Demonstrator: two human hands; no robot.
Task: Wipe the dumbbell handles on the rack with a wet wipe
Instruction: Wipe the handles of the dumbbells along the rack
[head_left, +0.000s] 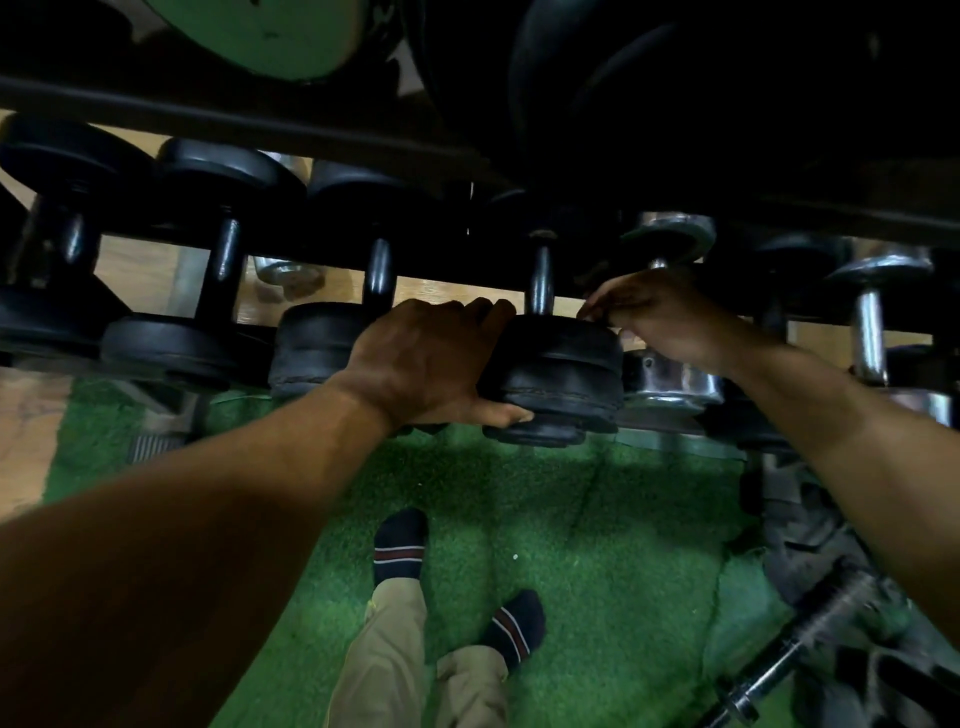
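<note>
A row of dumbbells lies across the lower tier of a dark rack (291, 127). My left hand (431, 358) grips the near black head of the middle dumbbell (563, 371), fingers over its top and thumb under it. That dumbbell's shiny dark handle (540, 283) runs back between my hands. My right hand (660, 317) rests on the right side of the same head, fingers curled; whether it holds a wipe is hidden. No wet wipe shows anywhere.
Black dumbbells (218, 291) fill the rack to the left, chrome ones (867, 322) to the right. Large dark weights sit on the tier above. Green turf (571, 519) covers the floor, with my socked feet (400, 545) below and a barbell bar (795, 649) at lower right.
</note>
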